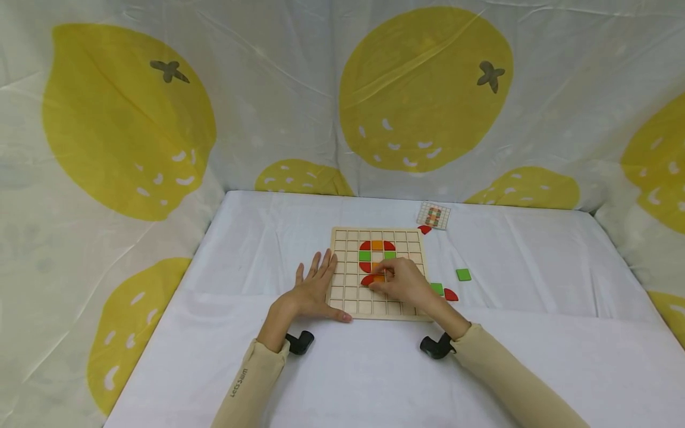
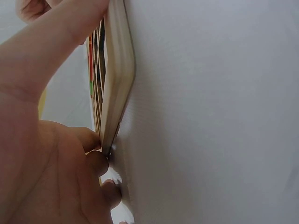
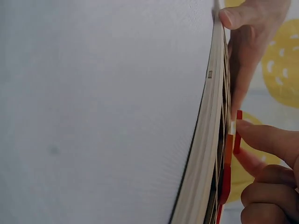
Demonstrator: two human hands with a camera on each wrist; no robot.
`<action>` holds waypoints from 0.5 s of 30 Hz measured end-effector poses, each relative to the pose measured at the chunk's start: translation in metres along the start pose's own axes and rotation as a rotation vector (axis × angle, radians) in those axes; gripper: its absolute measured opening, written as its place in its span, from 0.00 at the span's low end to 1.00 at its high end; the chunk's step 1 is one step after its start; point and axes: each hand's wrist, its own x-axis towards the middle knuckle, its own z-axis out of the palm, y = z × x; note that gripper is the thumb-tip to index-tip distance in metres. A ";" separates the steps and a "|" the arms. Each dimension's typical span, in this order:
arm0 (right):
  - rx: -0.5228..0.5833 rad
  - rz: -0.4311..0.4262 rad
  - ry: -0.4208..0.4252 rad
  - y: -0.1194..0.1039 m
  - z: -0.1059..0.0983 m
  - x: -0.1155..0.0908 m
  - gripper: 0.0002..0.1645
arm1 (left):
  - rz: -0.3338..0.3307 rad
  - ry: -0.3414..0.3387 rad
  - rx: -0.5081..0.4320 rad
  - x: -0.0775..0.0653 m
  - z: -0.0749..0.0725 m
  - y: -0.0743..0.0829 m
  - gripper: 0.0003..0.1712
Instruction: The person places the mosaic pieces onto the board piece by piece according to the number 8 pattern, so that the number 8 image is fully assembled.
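A pale wooden grid board (image 1: 350, 302) lies on the table with red, orange and green tiles in several of its squares. My left hand (image 1: 310, 294) rests at the board's left side, fingers spread along the edge and thumb at the front left corner. Over the middle of the board, my right hand (image 1: 404, 284) pinches a red quarter-round tile (image 3: 238, 132) between thumb and finger. That tile stands slightly above the board, next to an orange tile (image 3: 229, 148). A red tile (image 3: 225, 184) sits beyond the orange one; my right hand hides part of this row in the head view.
Right of the board lie a green square tile (image 1: 463, 274), another green tile (image 1: 437, 289) and a red quarter-round tile (image 1: 451, 295). Behind the board are a small pattern card (image 1: 440, 221) and another red tile (image 1: 424, 229). A lemon-print cloth (image 1: 278, 119) hangs behind the table.
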 end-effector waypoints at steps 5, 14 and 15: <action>-0.014 -0.006 -0.009 -0.002 0.000 0.000 0.16 | -0.002 0.000 -0.003 -0.001 0.000 0.000 0.82; 0.011 0.005 -0.030 0.001 -0.001 0.003 0.13 | -0.003 0.003 0.001 0.000 0.000 0.000 0.82; 0.012 0.007 -0.034 0.001 -0.001 0.003 0.13 | -0.002 0.005 -0.002 -0.001 0.000 0.000 0.82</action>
